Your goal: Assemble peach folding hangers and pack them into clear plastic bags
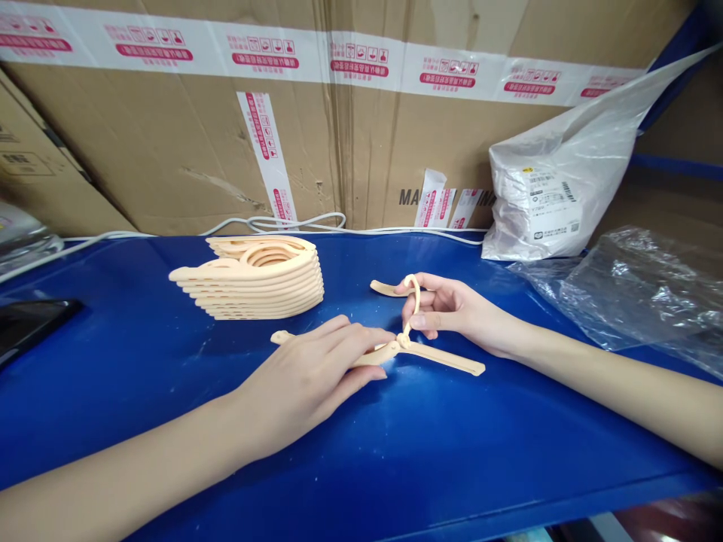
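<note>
Left hand: the left hand [316, 373] lies palm down with the fingers stretched out flat, gripping nothing and pressing on the left arm of the hanger [446, 360].
Right hand: the right hand [452, 312] is closed in a pinch, thumb and forefinger holding the hanger's hook [416, 299] just above the joint where the two arms meet.
Hanger: peach plastic, lying on the blue desk [141, 361] between the two hands. Its right arm lies bare toward the near right, and the tip of its left arm pokes out beyond the left hand's knuckles.
Curved strip: a peach strip [385, 287] shows just left of the right fingers; I cannot tell whether it is the hook's end or a loose piece.
Stack: a stack of folded hangers [254, 282] of the same colour lies behind the left hand, apart from it.
Back wall: cardboard boxes [186, 143] with printed tape stand along the far edge, and a white cable [294, 223] runs at their foot.
Right side: a white plastic bag [542, 199] holding labelled packets leans on the boxes, with crumpled clear plastic [638, 286] just beside it.
Left edge: a dark flat object [28, 320] lies partly out of view.
</note>
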Demonstrator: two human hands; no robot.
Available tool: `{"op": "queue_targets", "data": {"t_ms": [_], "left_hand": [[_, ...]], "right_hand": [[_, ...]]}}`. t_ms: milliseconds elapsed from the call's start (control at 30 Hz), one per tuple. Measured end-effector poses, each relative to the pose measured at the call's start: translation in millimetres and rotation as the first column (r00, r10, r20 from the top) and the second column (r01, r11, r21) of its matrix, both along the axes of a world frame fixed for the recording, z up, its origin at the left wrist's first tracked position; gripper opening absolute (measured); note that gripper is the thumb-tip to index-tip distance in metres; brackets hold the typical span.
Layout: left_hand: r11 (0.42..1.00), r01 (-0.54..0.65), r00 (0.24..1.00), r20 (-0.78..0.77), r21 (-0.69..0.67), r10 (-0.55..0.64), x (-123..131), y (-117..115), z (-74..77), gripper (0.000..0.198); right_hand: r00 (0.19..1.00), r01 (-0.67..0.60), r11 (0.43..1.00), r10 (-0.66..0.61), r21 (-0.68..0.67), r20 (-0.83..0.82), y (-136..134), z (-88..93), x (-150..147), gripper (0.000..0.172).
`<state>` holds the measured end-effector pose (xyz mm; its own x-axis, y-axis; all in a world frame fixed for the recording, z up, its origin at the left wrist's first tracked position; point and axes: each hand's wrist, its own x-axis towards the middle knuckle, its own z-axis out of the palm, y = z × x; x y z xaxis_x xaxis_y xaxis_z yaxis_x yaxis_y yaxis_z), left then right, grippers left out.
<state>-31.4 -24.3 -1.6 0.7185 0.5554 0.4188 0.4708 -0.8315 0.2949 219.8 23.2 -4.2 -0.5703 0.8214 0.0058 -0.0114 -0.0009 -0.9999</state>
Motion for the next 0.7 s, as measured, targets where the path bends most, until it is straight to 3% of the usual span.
{"op": "queue_targets", "data": {"t_ms": [300, 700], "left_hand": [[0.999, 0.05, 0.996, 0.073, -0.005, -0.05, -3.7, -0.2, -0.5, 0.024], [0.997, 0.069, 0.995, 0.076, 0.036, -0.072, -4.4, 0.1, -0.8, 0.027]], "right_hand": [[0.998, -0.038, 0.999, 0.038, -0.012, 0.051, -0.6, 8.2, -5.2, 0.047], [1.0, -0.028, 1.0, 0.028, 0.005, 0.011, -1.7, 3.4, -5.5, 0.047]]}}
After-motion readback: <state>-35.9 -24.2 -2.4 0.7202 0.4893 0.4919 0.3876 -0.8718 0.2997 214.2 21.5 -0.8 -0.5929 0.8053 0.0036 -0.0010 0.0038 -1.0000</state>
